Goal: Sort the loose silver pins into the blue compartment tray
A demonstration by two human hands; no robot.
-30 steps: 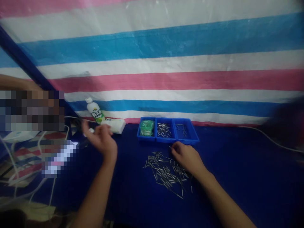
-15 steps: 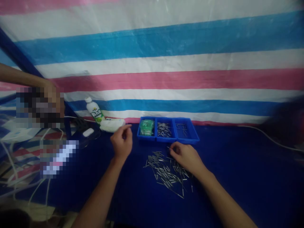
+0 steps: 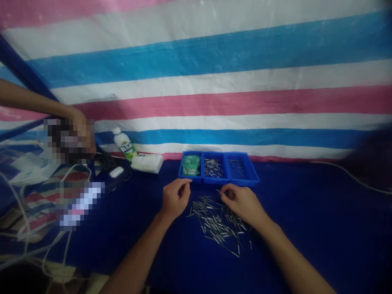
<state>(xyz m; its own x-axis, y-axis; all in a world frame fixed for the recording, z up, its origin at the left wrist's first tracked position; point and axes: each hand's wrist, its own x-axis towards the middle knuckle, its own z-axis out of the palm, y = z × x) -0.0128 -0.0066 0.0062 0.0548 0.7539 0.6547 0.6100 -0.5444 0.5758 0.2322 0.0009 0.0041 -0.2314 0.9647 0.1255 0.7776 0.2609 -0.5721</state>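
My right hand [image 3: 241, 201] pinches a thin metal pin [image 3: 218, 190] just in front of the blue tray. My left hand [image 3: 177, 197] hovers before the tray's left end with thumb and fingers together; whatever may be between them is too small to make out. A loose pile of metal pins [image 3: 216, 224] lies on the dark blue cloth below and between both hands. The blue three-part tray [image 3: 252, 176] holds green packets [image 3: 190, 164] at left, many metal pins [image 3: 213, 168] in the middle and several thin pieces [image 3: 237, 167] at right.
Left of the tray are a tissue pack [image 3: 147, 163], a bottle [image 3: 124, 143] and a small white case [image 3: 116, 172]. Another person's hand [image 3: 82, 126] reaches in at the far left, above cables. A striped sheet [image 3: 214, 102] hangs behind the table.
My left hand has moved right and toward me, from beside the tissue pack to the front of the tray. My right hand stays nearly in place, still pinching the pin.
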